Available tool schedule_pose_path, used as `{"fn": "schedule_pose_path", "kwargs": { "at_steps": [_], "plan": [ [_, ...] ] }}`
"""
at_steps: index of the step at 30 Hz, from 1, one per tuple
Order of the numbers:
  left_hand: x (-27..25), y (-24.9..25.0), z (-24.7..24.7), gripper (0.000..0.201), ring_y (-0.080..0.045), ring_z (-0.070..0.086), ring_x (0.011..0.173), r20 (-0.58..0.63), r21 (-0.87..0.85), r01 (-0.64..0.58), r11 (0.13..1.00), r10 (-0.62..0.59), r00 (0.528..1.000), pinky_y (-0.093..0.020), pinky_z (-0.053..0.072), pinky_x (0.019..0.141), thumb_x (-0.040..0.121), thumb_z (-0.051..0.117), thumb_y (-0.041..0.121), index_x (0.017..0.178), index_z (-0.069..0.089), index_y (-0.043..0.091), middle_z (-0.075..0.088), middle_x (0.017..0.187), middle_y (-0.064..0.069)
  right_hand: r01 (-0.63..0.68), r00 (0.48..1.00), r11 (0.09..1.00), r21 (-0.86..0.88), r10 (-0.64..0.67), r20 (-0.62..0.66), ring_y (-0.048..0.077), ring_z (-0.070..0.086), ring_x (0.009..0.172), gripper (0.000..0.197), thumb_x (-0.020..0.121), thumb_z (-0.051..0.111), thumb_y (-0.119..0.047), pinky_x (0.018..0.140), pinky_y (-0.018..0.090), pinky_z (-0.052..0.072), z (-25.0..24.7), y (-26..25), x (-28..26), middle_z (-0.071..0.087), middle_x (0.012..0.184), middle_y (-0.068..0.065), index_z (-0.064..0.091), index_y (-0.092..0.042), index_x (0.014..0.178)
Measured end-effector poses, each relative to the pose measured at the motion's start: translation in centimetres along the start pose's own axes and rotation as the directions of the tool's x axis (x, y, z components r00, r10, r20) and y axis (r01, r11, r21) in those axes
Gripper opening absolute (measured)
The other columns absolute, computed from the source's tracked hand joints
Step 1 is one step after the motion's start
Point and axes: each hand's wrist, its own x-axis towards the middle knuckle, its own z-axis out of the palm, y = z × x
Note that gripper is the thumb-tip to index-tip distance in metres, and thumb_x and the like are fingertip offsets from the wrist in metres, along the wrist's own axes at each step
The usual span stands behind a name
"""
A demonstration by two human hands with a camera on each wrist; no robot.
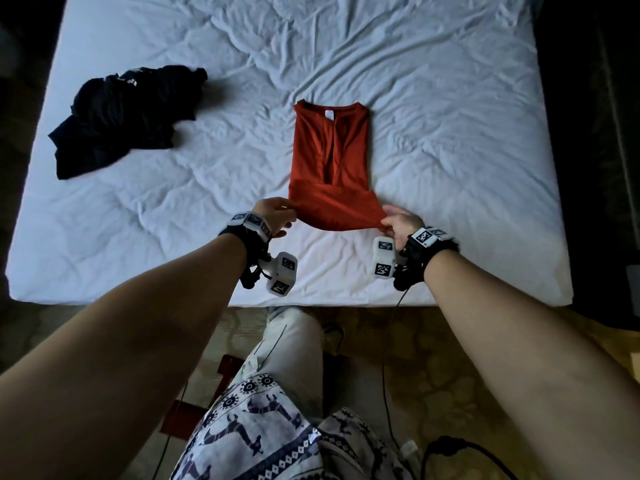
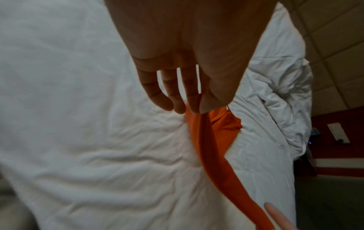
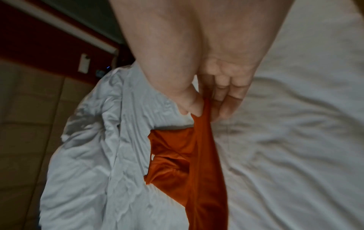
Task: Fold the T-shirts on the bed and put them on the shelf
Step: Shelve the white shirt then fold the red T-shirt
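1. While the red shirt (image 1: 330, 157) lies lengthwise on the bed (image 1: 450, 116), its near hem is raised off the sheet between both hands.
2. Left hand (image 1: 275, 216) pinches the hem's left corner, thumb against fingers (image 2: 194, 96).
3. Right hand (image 1: 403, 225) pinches the right corner the same way.
4. Beyond the fingertips, sleeves are folded in, collar farthest.
5. Well left of the left fingers, a black shirt (image 1: 124, 116) sits crumpled.

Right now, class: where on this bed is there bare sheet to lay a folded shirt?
Bare sheet lies right of the red T-shirt, and between it and the crumpled black T-shirt. It is crowded at the near hem, which the left hand and right hand pinch.
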Motion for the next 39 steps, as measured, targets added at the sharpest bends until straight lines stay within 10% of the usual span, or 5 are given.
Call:
{"fn": "schedule_pose_path", "kwargs": {
  "at_steps": [7,16,24,39],
  "plan": [
    [3.7,3.8,-1.5,0.029,-0.022,0.068,0.075,-0.086,0.351,-0.123,0.928,0.163,0.983,-0.037,0.060,0.075,0.076,0.071,0.008,0.096,0.073,0.028,0.073,0.085,-0.006,0.147,0.989,0.986,-0.084,-0.147,0.005,0.016,0.046,0.053,0.035,0.078,0.050,0.010,0.052,0.025,0.038,0.7,-4.7,1.2,0.058,0.067,0.009,0.069,-0.019,0.076],
    [10.2,9.9,-2.0,0.017,-0.026,0.065,0.087,-0.215,0.308,-0.179,0.934,0.252,0.943,-0.022,0.042,0.068,0.085,0.063,0.013,0.094,0.074,0.021,0.071,0.097,-0.005,0.303,0.949,0.906,-0.297,-0.316,0.004,0.010,0.048,0.056,0.022,0.082,0.061,0.003,0.057,0.020,0.041,1.9,-12.1,6.7,0.056,0.063,-0.003,0.070,-0.017,0.088],
    [19.3,14.5,-1.5,0.019,-0.018,0.060,0.075,-0.318,0.230,-0.117,0.966,0.188,0.929,-0.013,0.040,0.051,0.086,0.060,0.015,0.099,0.072,0.017,0.064,0.082,-0.003,0.353,0.911,0.779,-0.518,-0.413,-0.001,0.024,0.065,0.096,0.025,0.085,0.063,-0.020,0.086,0.032,0.050,4.1,-17.7,14.2,0.071,0.101,0.007,0.069,-0.015,0.109],
    [32.5,16.0,-0.9,0.021,-0.015,0.062,0.079,-0.320,0.189,0.006,0.982,0.056,0.946,-0.020,0.045,0.068,0.083,0.063,0.024,0.103,0.069,0.022,0.068,0.091,0.001,0.249,0.937,0.790,-0.560,-0.343,-0.069,0.021,0.066,0.095,0.031,0.081,0.065,-0.018,0.085,0.032,0.052,8.4,-20.2,27.0,0.068,0.095,0.000,0.066,-0.014,0.111]
  ]
}}
